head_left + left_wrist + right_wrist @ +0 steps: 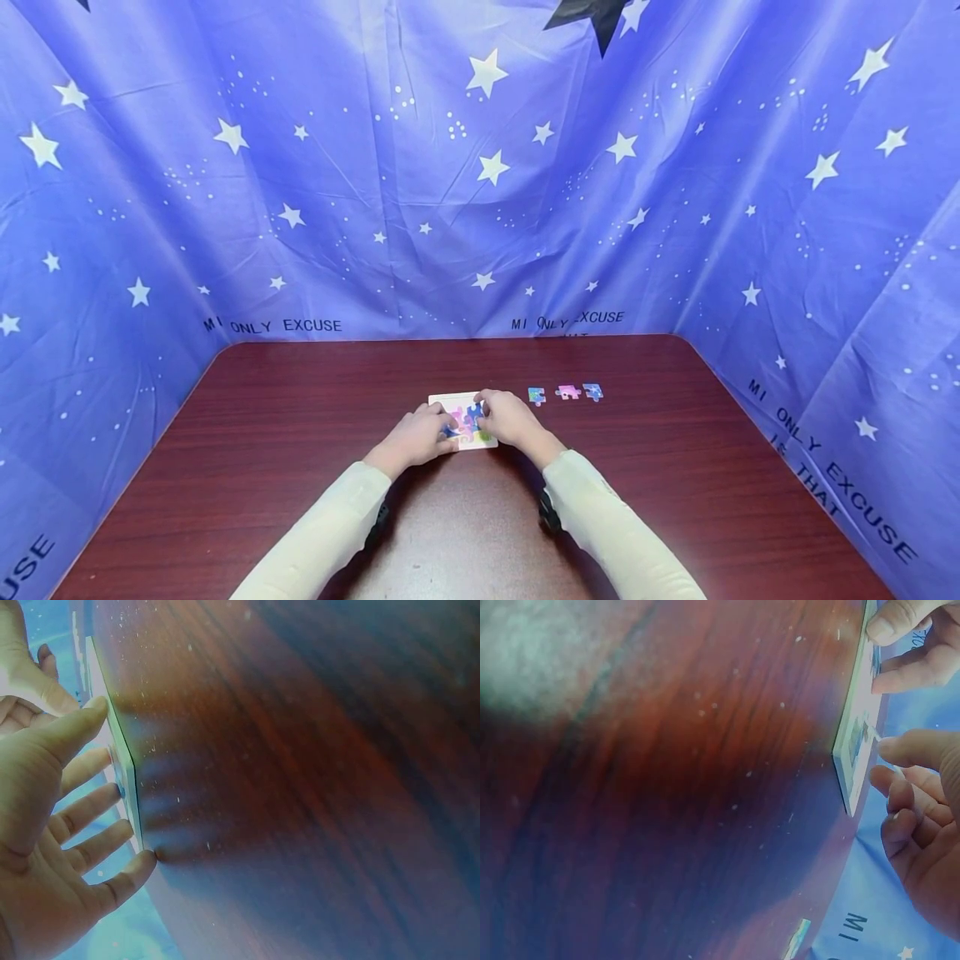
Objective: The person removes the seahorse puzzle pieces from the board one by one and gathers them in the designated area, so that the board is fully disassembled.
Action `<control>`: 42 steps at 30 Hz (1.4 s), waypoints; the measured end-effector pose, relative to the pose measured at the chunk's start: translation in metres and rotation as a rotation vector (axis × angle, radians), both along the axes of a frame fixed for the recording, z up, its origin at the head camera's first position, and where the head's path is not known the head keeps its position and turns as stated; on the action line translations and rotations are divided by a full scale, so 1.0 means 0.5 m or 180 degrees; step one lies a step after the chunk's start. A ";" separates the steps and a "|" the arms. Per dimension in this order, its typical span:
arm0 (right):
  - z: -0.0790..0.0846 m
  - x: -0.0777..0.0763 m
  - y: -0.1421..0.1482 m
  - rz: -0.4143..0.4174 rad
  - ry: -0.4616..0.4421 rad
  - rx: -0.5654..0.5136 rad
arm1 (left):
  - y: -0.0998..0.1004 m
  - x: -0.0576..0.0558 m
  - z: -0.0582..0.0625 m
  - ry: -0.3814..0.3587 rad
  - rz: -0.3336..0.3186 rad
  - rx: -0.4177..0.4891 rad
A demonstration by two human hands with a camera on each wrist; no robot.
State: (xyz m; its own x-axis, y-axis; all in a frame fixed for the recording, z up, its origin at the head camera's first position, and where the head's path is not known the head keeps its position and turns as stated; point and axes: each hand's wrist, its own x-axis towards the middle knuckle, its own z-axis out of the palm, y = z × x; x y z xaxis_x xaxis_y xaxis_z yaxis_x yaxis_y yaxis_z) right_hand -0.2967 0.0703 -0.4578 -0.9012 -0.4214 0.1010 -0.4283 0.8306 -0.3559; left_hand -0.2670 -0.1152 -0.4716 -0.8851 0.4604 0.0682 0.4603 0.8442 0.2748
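Note:
A small white-bordered jigsaw puzzle board (467, 445) lies flat on the table, with pink, blue and yellow pieces in its frame. My left hand (417, 434) rests on its left side; in the left wrist view, the spread fingers (94, 806) and thumb touch the board's edge and face. Over the right side of the board is my right hand (513, 418). In the right wrist view it pinches a thin puzzle piece (873, 733) between thumb and curled fingers, tilted against the board. The piece's printed face is mostly hidden.
To the right of the board lie three loose puzzle pieces: a blue-green one (536, 396), a pink one (568, 392) and a blue one (593, 392). The dark red wooden table (300, 500) ends at a blue star-printed curtain (420, 275) behind and at both sides.

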 end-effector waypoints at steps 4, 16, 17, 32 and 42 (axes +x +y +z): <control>-0.008 -0.003 0.003 -0.0002 -0.0054 -0.0153 | 0.000 0.000 -0.001 -0.0013 0.0013 -0.0007; -0.010 0.000 0.007 -0.0051 -0.0025 -0.0148 | 0.001 -0.001 -0.001 -0.0016 0.0015 -0.0007; -0.009 0.000 0.006 -0.0066 -0.0025 -0.0124 | 0.001 -0.001 -0.002 -0.0012 0.0015 -0.0007; -0.006 -0.007 0.015 -0.0075 -0.0047 -0.0047 | -0.001 -0.002 -0.005 -0.0029 0.0023 -0.0018; -0.003 -0.008 0.028 -0.0131 -0.0067 -0.0080 | 0.001 -0.002 -0.004 -0.0048 0.0041 -0.0050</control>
